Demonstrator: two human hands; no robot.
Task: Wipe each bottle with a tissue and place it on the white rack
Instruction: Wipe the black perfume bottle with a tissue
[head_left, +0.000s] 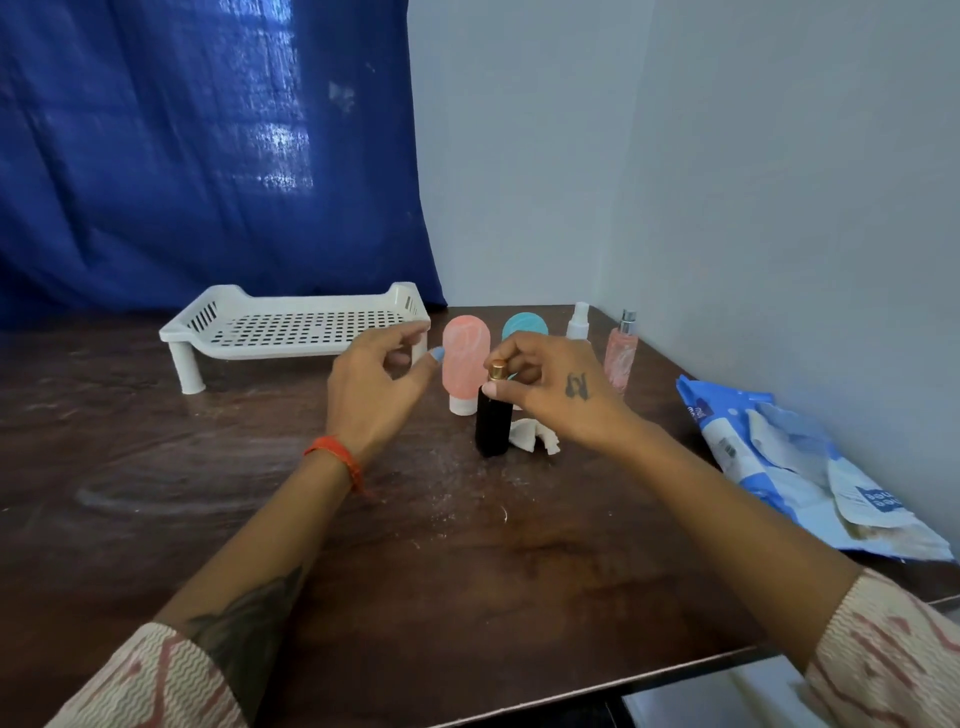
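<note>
**A:** What is nearest the camera?

**B:** 2 bare forearms in patterned sleeves reach over a dark wooden table (156, 467). The left hand (371, 387), with an orange thread at the wrist, hovers with its fingers loosely curled and apart, holding nothing.

**A:** And the right hand?

**B:** The right hand (558, 389) pinches the gold cap of a black bottle (492, 423) between thumb and fingertips. The bottle stands upright on the table. A crumpled white tissue (535, 436) lies just beside its base, on the right.

**A:** What lies beyond?

**B:** A pink bottle (465, 364) stands just behind the black one, a teal bottle (524, 325) behind that, then a small white spray bottle (577, 323) and a pink glass perfume bottle (621, 358) near the wall. A blue tissue pack (779, 467) lies at the right. The white rack (291, 327) sits far left, with no bottles on it.

**A:** How should this step go?

**B:** Likely, lift the black bottle by its body rather than its cap, which might pull off. Take the tissue in the free hand and wipe all round. Carry it left past the pink bottle without knocking it.
</note>
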